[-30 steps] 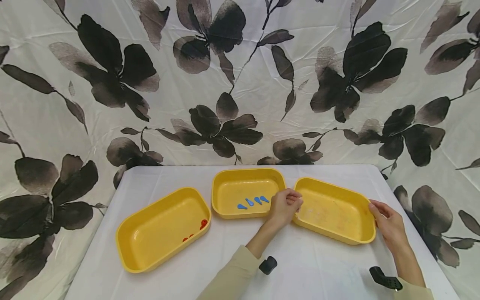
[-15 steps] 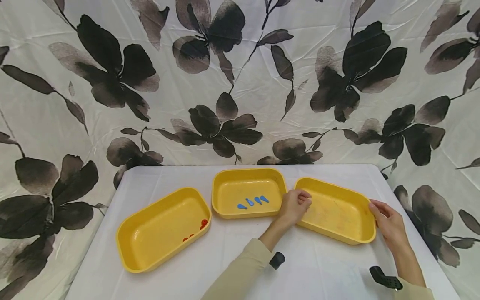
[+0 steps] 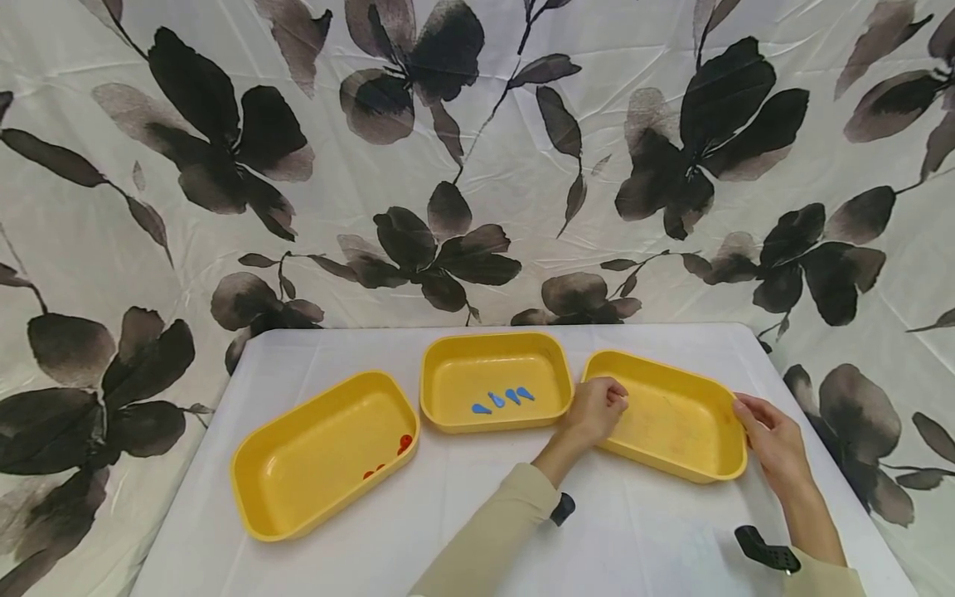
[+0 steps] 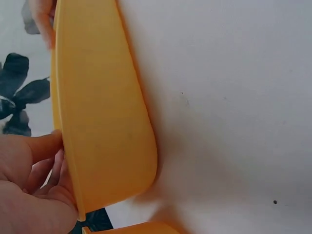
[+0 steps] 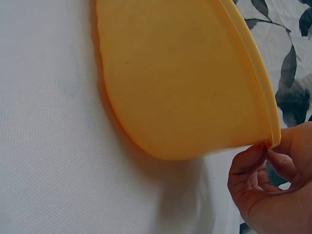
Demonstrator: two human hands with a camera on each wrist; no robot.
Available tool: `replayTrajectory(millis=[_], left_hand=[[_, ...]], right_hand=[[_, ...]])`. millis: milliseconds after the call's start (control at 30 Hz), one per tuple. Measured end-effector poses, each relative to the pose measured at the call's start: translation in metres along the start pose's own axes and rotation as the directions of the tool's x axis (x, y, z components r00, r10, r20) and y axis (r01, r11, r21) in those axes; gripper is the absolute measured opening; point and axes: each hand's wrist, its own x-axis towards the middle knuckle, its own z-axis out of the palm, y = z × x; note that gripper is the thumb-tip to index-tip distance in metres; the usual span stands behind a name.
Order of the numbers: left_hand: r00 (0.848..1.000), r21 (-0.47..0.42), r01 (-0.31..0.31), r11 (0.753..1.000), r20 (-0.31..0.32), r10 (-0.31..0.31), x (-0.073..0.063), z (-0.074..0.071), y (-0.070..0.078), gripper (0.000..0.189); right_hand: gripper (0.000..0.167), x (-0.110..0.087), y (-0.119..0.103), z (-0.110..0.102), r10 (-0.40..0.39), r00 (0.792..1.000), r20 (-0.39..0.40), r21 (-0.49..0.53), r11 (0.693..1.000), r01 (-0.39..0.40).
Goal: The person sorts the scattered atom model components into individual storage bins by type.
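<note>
My right hand [image 3: 779, 439] pinches the right rim of the right-hand yellow tray [image 3: 694, 427] between thumb and fingers. In the right wrist view, that fingertip grip [image 5: 273, 185] sits at the tray's rim corner [image 5: 195, 87]. My left hand [image 3: 593, 412] is at the same tray's left rim, its curled fingertips over the inside. In the left wrist view, one finger [image 4: 46, 145] meets the rim while the others lie partly behind it; whether they hold anything is hidden. Several blue drop-shaped pieces [image 3: 496, 400] lie in the middle yellow tray [image 3: 477, 356].
A third yellow tray [image 3: 306, 464] stands at the left, with several small red pieces [image 3: 404, 444] along its right and near sides. All the trays rest on a white-covered table [image 3: 642, 531]. A floral cloth [image 3: 477, 166] hangs behind.
My left hand has moved rightward, from the gap between the middle and right trays to farther over the right tray. My right hand has stayed at the right rim.
</note>
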Motion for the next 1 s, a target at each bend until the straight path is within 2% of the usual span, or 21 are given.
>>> replayTrajectory(millis=[100,267,467,600,833,900,1000], left_hand=[[1.0,0.077,-0.004,0.997,0.019,0.003,0.003,0.002,0.003,0.005],[0.997,0.117,-0.004,0.993,0.076,-0.005,0.006,0.009,0.005,0.005],[0.992,0.213,0.02,0.977,0.115,-0.045,0.008,0.017,0.007,0.011],[0.988,0.282,0.045,0.958,0.13,-0.084,0.01,0.021,0.009,0.011],[0.981,0.439,0.063,0.896,0.137,-0.136,0.009,0.024,0.011,0.014],[0.981,0.458,0.057,0.887,0.139,-0.135,0.008,0.025,0.011,0.015],[0.982,0.46,0.049,0.887,0.138,-0.126,0.008,0.026,0.01,0.016]], right_hand=[[0.067,0.001,-0.001,0.0,0.0,1.0,-0.002,-0.001,1.0,0.0],[0.066,0.001,-0.001,0.0,0.001,1.0,-0.001,0.0,1.0,-0.001],[0.067,0.0,-0.001,0.0,-0.002,1.0,0.001,0.0,1.0,0.002],[0.068,-0.001,-0.001,0.0,0.002,1.0,-0.002,-0.001,1.0,-0.002],[0.069,0.0,0.0,0.001,-0.009,1.0,-0.001,0.0,1.0,0.009],[0.069,0.0,0.001,0.001,-0.012,1.0,-0.001,0.0,1.0,0.012],[0.069,0.001,0.001,0.001,-0.013,1.0,0.002,0.004,1.0,0.013]])
